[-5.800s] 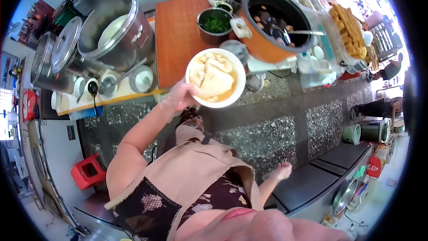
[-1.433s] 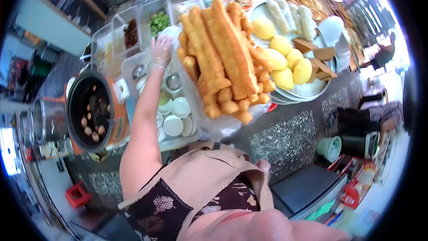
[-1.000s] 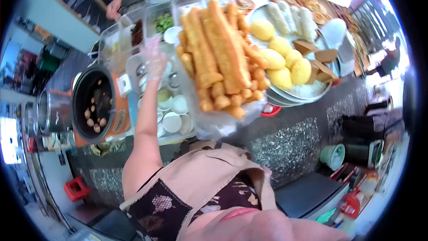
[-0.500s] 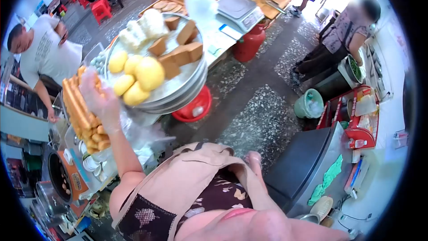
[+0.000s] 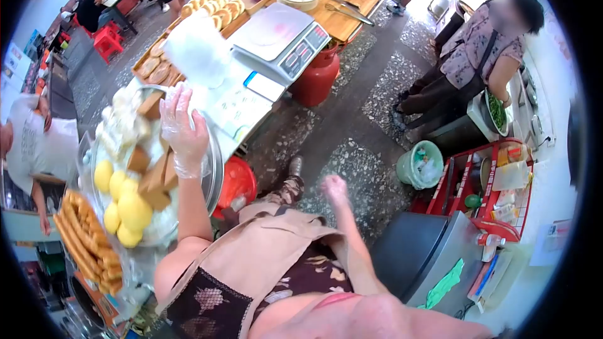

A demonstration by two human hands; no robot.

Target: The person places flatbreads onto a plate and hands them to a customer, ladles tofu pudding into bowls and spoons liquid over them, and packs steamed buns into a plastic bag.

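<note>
My left hand (image 5: 183, 127) wears a clear plastic glove and is raised above the right side of a round metal tray (image 5: 217, 172). Its fingers are stretched and apart, with nothing in them. Just beyond the fingertips stands a stack of clear plastic bags (image 5: 198, 50). Yellow buns (image 5: 134, 207), brown cake pieces (image 5: 160, 179) and white steamed pieces (image 5: 119, 122) lie on the tray. Fried dough sticks (image 5: 81, 242) are piled to its lower left. My right hand (image 5: 334, 188) hangs over the floor in front of me, its fingers curled, and nothing shows in it.
A scale (image 5: 273, 41) stands on the table before trays of flatbreads (image 5: 217, 9). Under it are a red gas cylinder (image 5: 317, 78) and a red bucket (image 5: 239, 182). A waste bin (image 5: 419, 166) and a grey cabinet (image 5: 408, 251) stand right. Two people work nearby.
My left hand has moved from above the dough sticks across the tray toward the plastic bags. My view has turned and shifted nearer the scale. The right hand has swung forward.
</note>
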